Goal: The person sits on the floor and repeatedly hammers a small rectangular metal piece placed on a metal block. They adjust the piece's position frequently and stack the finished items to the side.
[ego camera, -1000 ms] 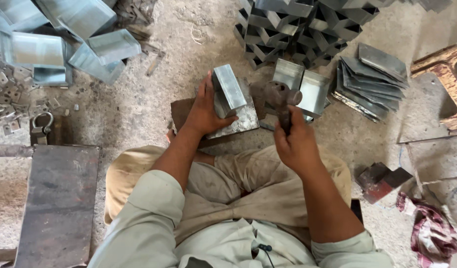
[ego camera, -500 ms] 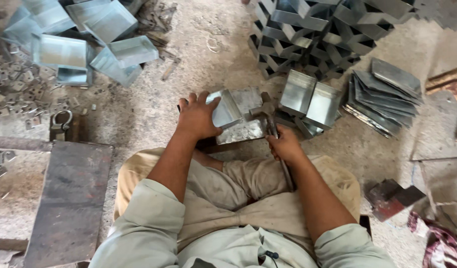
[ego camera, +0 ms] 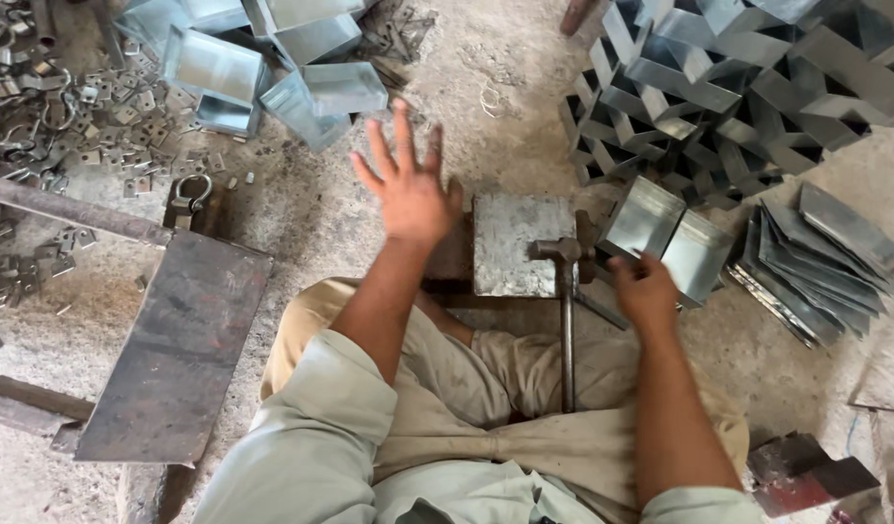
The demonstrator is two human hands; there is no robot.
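My left hand (ego camera: 408, 189) is lifted over the floor with its fingers spread and nothing in it, just left of a square steel block (ego camera: 520, 243). A hammer (ego camera: 566, 291) lies with its head on the block's right edge and its handle pointing back toward my lap. My right hand (ego camera: 646, 289) is right of the hammer, fingers curled on the near edge of a bent metal sheet (ego camera: 661, 233) that leans by the block.
Folded sheet-metal boxes (ego camera: 272, 58) lie heaped at the upper left, and more are stacked at the upper right (ego camera: 738, 87). Flat cut sheets (ego camera: 816, 252) fan out on the right. A dark steel plate (ego camera: 175, 349) sits to my left, with small scrap bits (ego camera: 68, 116) beyond.
The folded piece is gone from the block. My left hand has let go and swung up, open. My right hand has left the hammer on the block and moved to the bent sheet.
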